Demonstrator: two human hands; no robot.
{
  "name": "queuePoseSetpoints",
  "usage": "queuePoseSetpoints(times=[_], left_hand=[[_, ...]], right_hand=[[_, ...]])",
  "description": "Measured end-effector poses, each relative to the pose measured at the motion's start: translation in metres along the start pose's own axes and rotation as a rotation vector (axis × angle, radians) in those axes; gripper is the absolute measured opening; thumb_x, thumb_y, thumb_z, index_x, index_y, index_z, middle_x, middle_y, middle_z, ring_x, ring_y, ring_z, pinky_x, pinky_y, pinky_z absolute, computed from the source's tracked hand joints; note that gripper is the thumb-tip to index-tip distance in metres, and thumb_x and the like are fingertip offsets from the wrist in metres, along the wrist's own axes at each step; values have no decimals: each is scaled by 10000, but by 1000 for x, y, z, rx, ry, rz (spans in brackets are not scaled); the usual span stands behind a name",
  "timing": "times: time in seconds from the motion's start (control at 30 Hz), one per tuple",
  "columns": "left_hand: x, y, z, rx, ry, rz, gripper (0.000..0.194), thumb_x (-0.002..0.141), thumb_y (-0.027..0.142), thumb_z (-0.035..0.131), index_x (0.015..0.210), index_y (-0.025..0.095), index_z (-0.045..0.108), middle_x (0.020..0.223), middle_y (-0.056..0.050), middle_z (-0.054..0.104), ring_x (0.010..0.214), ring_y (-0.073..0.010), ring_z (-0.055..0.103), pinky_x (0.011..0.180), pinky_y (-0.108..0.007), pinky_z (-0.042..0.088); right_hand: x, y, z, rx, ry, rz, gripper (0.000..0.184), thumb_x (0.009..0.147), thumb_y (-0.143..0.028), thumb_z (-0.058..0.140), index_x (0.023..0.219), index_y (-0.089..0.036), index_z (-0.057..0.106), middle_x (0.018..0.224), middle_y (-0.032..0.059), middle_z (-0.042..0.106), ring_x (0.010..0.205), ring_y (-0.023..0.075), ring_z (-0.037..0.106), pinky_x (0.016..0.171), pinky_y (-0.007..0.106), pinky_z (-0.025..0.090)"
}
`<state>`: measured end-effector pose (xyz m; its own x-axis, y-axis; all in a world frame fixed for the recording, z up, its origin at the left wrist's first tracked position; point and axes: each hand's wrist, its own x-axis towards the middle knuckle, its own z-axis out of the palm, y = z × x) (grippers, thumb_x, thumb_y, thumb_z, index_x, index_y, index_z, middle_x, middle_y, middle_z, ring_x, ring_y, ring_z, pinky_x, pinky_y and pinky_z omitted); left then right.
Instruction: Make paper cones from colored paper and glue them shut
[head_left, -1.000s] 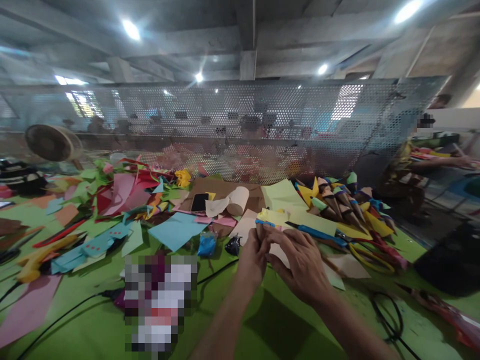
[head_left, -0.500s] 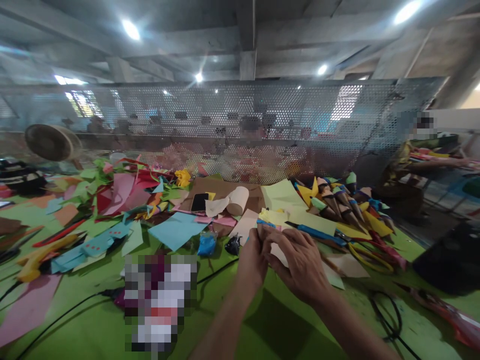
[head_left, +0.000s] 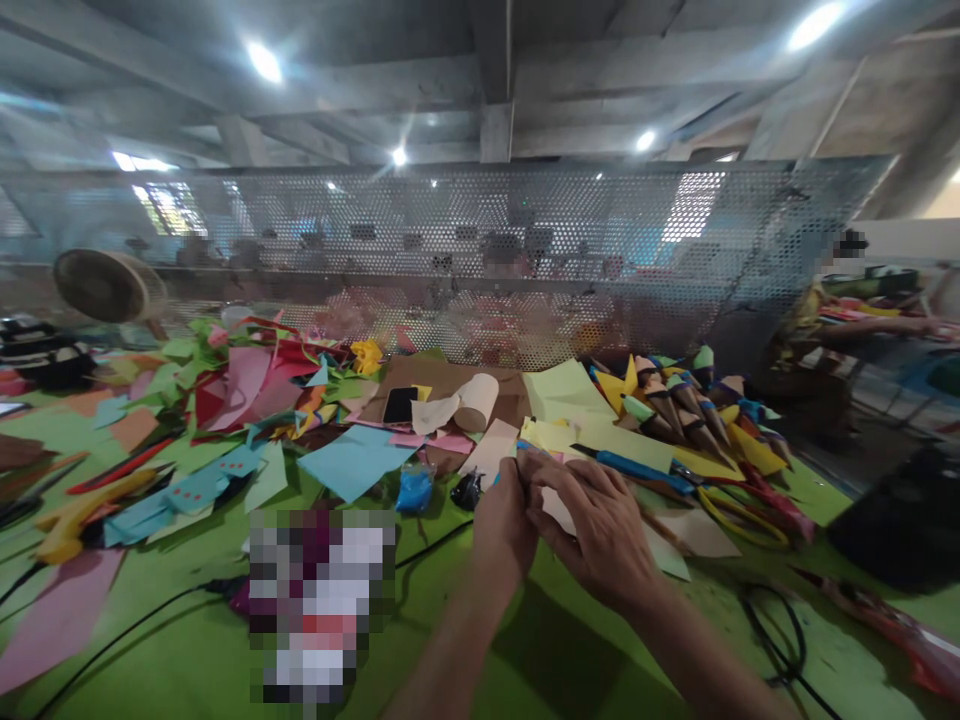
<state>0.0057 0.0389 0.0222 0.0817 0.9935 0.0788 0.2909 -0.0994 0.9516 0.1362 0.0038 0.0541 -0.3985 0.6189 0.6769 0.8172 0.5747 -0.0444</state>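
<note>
My left hand (head_left: 506, 515) is closed, its fingers wrapped round a small paper piece with a blue edge (head_left: 527, 450). Most of that piece is hidden by the fingers. My right hand (head_left: 596, 520) presses against the left one, fingers bent over the same piece. A pale, cream-coloured part (head_left: 556, 510) shows beneath the right palm; whether it belongs to the blue-edged piece I cannot tell. Just left of my hands lie a black bundle (head_left: 466, 490) and a small blue packet (head_left: 415, 488). Behind them is a sheet of pale pink paper (head_left: 491, 448).
Brown paper cones (head_left: 682, 405) are heaped at the back right, with blue-handled scissors (head_left: 641, 470) before them. Coloured paper scraps (head_left: 247, 385) cover the left side. A yellow glue gun (head_left: 90, 515) lies far left; a black container (head_left: 900, 510) stands right.
My fingers have shifted slightly around the piece, and less of its blue and yellow top shows now. Both hands stay in nearly the same place.
</note>
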Motion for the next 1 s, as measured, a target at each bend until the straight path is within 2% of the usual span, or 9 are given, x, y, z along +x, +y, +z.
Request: queuePoseSetpoints(times=[0.17, 0.3, 0.4, 0.5, 0.7, 0.83, 1.0], left_hand=[[-1, -2, 0, 297, 22, 139, 68, 941, 278, 454, 946, 211, 466, 735, -51, 619, 652, -227, 557, 613, -306, 266], [-1, -1, 1, 382, 10, 131, 121, 966, 302, 402, 982, 204, 472, 751, -67, 642, 670, -237, 588, 602, -306, 271], [0, 0, 1, 418, -9, 89, 125, 961, 296, 414, 1005, 202, 484, 771, -68, 654, 688, -233, 598, 617, -299, 292], [0, 1, 1, 437, -19, 56, 123, 939, 281, 454, 1016, 195, 497, 779, -73, 661, 696, -233, 602, 630, -296, 306], [-2, 0, 0, 533, 13, 171, 215, 982, 307, 345, 1054, 182, 504, 805, -104, 683, 723, -253, 625, 605, -309, 300], [-2, 2, 1, 558, -16, 142, 203, 977, 280, 361, 1072, 187, 515, 825, -97, 686, 752, -251, 635, 626, -301, 331], [-1, 4, 1, 543, -2, 103, 166, 961, 278, 409, 1024, 195, 539, 773, -80, 670, 721, -248, 629, 625, -302, 340]], right_hand=[[1, 0, 2, -38, -10, 17, 197, 938, -267, 523, 1120, -216, 577, 1209, 68, 705, 1004, 259, 578, 856, 396, 375], [1, -1, 3, -53, -15, 38, 225, 927, -265, 538, 1144, -221, 580, 1197, 65, 710, 1012, 265, 579, 871, 409, 372], [0, -1, 3, -47, -19, 43, 231, 923, -266, 546, 1147, -225, 582, 1179, 70, 713, 1021, 268, 578, 873, 410, 372], [-1, 0, 3, -29, -31, 27, 236, 922, -259, 550, 1153, -219, 573, 1257, 76, 679, 1045, 263, 573, 878, 403, 374], [1, 0, 5, -40, -55, 40, 209, 934, -275, 545, 1133, -222, 578, 1261, 69, 681, 1028, 264, 581, 861, 405, 378], [1, -1, 5, -58, -50, 51, 240, 920, -262, 547, 1154, -213, 573, 1230, 76, 692, 1012, 261, 584, 855, 401, 385], [-1, 0, 5, -43, -61, 40, 240, 920, -282, 554, 1150, -213, 571, 1294, 85, 655, 1046, 263, 574, 880, 405, 385]])
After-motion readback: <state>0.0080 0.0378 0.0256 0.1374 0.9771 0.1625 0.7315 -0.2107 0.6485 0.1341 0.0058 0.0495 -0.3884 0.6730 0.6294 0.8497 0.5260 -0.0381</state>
